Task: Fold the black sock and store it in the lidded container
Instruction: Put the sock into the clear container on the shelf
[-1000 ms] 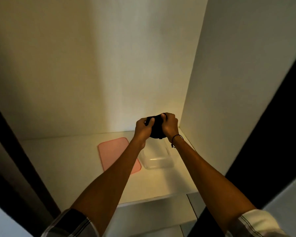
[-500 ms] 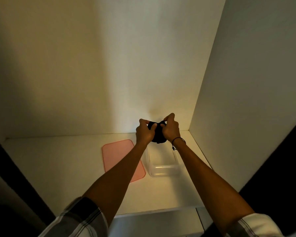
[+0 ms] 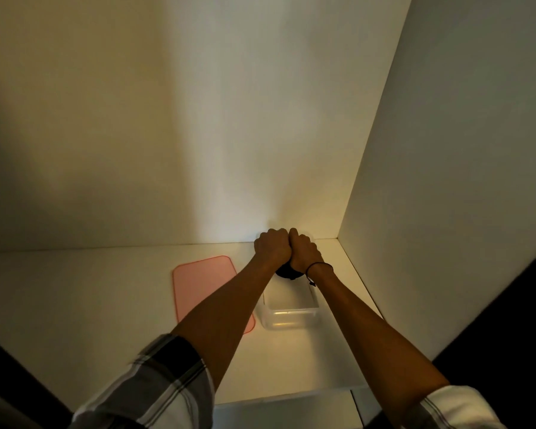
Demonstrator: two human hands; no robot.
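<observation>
My left hand [image 3: 272, 246] and my right hand [image 3: 304, 250] are pressed side by side, both closed around the bundled black sock [image 3: 286, 271]. Only a dark lump of the sock shows below my wrists. The hands sit over the far end of the clear plastic container [image 3: 287, 314], which stands open on the white shelf [image 3: 90, 298]. Whether the sock touches the container's floor is hidden. The pink lid [image 3: 198, 283] lies flat on the shelf just left of the container, partly under my left forearm.
The shelf is boxed in by a white back wall [image 3: 198, 134] and a white side wall [image 3: 446, 181] close on the right of the container. Its front edge [image 3: 276, 397] runs below my forearms. Dark cabinet edges flank both lower corners.
Both hands have dropped from above the container down into its far end, knuckles now up, with the sock mostly covered. The camera has moved closer and slightly left.
</observation>
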